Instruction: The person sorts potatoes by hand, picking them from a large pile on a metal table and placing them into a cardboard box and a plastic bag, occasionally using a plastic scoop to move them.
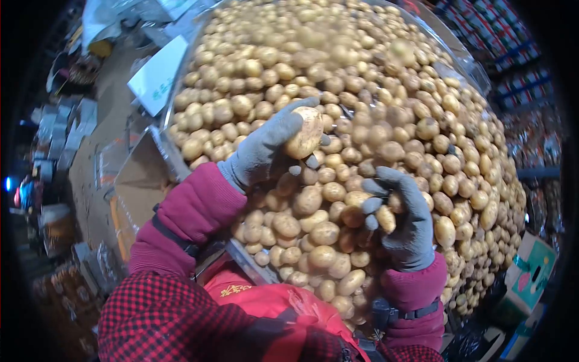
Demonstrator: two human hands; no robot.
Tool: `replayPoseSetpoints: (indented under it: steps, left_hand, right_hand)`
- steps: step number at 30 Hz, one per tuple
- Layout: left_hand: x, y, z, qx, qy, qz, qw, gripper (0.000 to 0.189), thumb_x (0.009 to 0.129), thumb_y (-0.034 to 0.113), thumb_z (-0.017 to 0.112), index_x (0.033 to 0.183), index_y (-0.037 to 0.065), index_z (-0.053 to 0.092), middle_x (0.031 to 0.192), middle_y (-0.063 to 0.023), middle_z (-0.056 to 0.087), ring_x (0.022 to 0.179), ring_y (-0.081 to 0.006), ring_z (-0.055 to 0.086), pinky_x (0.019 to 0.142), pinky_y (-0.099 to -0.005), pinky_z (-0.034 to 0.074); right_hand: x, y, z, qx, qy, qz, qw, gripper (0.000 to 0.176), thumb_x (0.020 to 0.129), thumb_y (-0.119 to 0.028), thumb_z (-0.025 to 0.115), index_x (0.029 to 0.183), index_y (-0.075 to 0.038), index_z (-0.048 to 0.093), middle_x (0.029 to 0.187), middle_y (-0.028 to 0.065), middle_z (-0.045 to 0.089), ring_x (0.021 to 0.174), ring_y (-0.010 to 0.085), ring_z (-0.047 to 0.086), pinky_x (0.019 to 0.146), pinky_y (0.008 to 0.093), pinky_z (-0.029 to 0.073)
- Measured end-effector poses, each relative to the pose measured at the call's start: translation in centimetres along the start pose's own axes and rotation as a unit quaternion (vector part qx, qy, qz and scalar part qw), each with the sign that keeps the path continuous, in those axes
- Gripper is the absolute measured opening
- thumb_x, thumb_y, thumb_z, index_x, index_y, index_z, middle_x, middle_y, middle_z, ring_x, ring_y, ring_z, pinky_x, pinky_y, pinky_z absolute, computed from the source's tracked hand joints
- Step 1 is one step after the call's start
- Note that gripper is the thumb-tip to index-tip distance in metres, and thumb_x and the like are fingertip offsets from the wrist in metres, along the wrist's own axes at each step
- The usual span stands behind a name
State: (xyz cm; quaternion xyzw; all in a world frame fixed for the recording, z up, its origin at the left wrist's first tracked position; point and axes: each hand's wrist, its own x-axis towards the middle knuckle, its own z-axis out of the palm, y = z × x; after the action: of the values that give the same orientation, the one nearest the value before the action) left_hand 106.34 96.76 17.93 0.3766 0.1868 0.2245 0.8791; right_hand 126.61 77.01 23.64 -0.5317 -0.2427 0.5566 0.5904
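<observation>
A large heap of potatoes [322, 232] fills the middle of the head view. My left hand [268, 145], in a grey glove, is closed around a big pale potato [304, 133] and holds it above the heap. To its right and nearer my body, my right hand [404, 220], also gloved in grey, has its fingers curled round a smaller potato [385, 219]. Other potatoes lie close under both hands. The palm side of my left hand is partly hidden by the big potato.
An open cardboard box [142, 175] and a white box [158, 75] stand left of the heap. A green and brown carton [531, 271] is at the lower right. Stacked packed goods [497, 33] show at the upper right. A metal edge [250, 262] borders the heap near my body.
</observation>
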Motion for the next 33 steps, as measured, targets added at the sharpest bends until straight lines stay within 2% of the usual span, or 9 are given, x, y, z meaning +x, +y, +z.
replayPoseSetpoints:
  steps: [10, 13, 16, 18, 20, 23, 25, 26, 33]
  left_hand:
    - [-15.8, -0.5, -7.3, 0.01, 0.204, 0.135, 0.97, 0.065, 0.102, 0.036, 0.065, 0.155, 0.012, 0.035, 0.125, -0.0143, 0.064, 0.091, -0.0203, 0.073, 0.061, -0.0244, 0.057]
    - [-22.8, -1.9, -8.7, 0.153, 0.436, 0.23, 0.857, 0.052, 0.107, 0.039, 0.052, 0.15, 0.011, 0.043, 0.121, -0.0102, 0.066, 0.081, -0.0177, 0.071, 0.054, -0.0227, 0.052]
    - [-30.7, -3.0, -12.1, 0.058, 0.596, 0.258, 0.758, 0.05, 0.107, 0.043, 0.05, 0.145, 0.01, 0.049, 0.112, -0.0087, 0.068, 0.078, -0.0179, 0.071, 0.052, -0.0229, 0.05]
    - [-35.0, -3.1, -12.3, 0.053, 0.713, 0.276, 0.643, 0.046, 0.106, 0.043, 0.051, 0.138, 0.01, 0.054, 0.108, -0.0085, 0.068, 0.078, -0.0186, 0.071, 0.052, -0.0231, 0.051]
    - [-40.3, -4.7, -15.4, 0.042, 0.75, 0.275, 0.6, 0.044, 0.105, 0.043, 0.053, 0.135, 0.011, 0.056, 0.111, -0.0084, 0.067, 0.077, -0.0193, 0.072, 0.053, -0.0229, 0.052]
    - [-47.6, -7.9, -17.1, 0.042, 0.811, 0.268, 0.519, 0.045, 0.102, 0.04, 0.059, 0.141, 0.018, 0.054, 0.117, -0.0098, 0.066, 0.082, -0.0227, 0.071, 0.063, -0.0296, 0.057]
    - [-54.5, -12.6, -20.5, 0.027, 0.839, 0.273, 0.47, 0.053, 0.097, 0.039, 0.066, 0.145, 0.021, 0.051, 0.123, -0.0116, 0.064, 0.094, -0.0253, 0.067, 0.073, -0.0357, 0.058]
    - [-58.1, -15.7, -22.4, 0.039, 0.852, 0.27, 0.446, 0.056, 0.096, 0.039, 0.067, 0.146, 0.022, 0.05, 0.129, -0.0113, 0.061, 0.106, -0.0264, 0.064, 0.079, -0.0384, 0.059]
    - [-65.3, -22.4, -18.1, -0.163, 0.89, 0.245, 0.349, 0.068, 0.089, 0.039, 0.074, 0.149, 0.027, 0.043, 0.144, -0.0072, 0.046, 0.127, -0.0316, 0.05, 0.089, -0.052, 0.056]
  right_hand:
    - [-0.3, 1.0, 0.0, -0.055, 0.077, -0.009, 0.995, 0.047, 0.1, -0.005, 0.055, 0.147, -0.008, 0.051, 0.135, 0.0163, 0.06, 0.094, 0.0163, 0.064, 0.068, 0.0241, 0.056]
    - [0.4, 2.0, -4.3, -0.036, -0.051, -0.035, 0.997, 0.061, 0.097, 0.005, 0.059, 0.153, -0.004, 0.04, 0.158, 0.0125, 0.043, 0.135, 0.0267, 0.055, 0.091, 0.0301, 0.06]
    - [1.8, 3.3, -5.0, -0.385, -0.141, -0.335, 0.848, 0.063, 0.1, 0.003, 0.056, 0.157, -0.004, 0.03, 0.162, 0.0153, 0.039, 0.141, 0.0323, 0.05, 0.092, 0.0308, 0.058]
    - [1.5, 3.3, -4.1, -0.397, -0.13, -0.318, 0.851, 0.062, 0.1, 0.004, 0.053, 0.157, -0.004, 0.03, 0.162, 0.0159, 0.039, 0.141, 0.0319, 0.051, 0.093, 0.0308, 0.057]
    - [1.5, 3.1, -5.2, -0.406, -0.1, -0.304, 0.856, 0.061, 0.101, 0.006, 0.051, 0.157, -0.004, 0.03, 0.161, 0.0165, 0.039, 0.14, 0.0315, 0.051, 0.093, 0.0309, 0.057]
    - [3.3, 2.3, -9.6, -0.004, -0.152, -0.058, 0.987, 0.063, 0.098, 0.008, 0.048, 0.157, -0.001, 0.029, 0.161, 0.0195, 0.04, 0.142, 0.0304, 0.05, 0.091, 0.0285, 0.056]
    - [2.4, 3.3, -6.8, -0.232, -0.13, -0.214, 0.94, 0.061, 0.098, 0.008, 0.047, 0.156, -0.001, 0.031, 0.16, 0.0194, 0.041, 0.142, 0.0292, 0.05, 0.09, 0.0277, 0.055]
    - [1.9, 3.7, -5.6, -0.438, -0.095, -0.354, 0.821, 0.059, 0.098, 0.008, 0.046, 0.155, 0.0, 0.033, 0.16, 0.0193, 0.042, 0.141, 0.028, 0.05, 0.089, 0.0269, 0.055]
    - [1.8, 3.1, -5.6, -0.382, -0.077, -0.298, 0.872, 0.061, 0.095, 0.009, 0.051, 0.153, -0.001, 0.038, 0.157, 0.0188, 0.044, 0.142, 0.0282, 0.05, 0.096, 0.0282, 0.054]
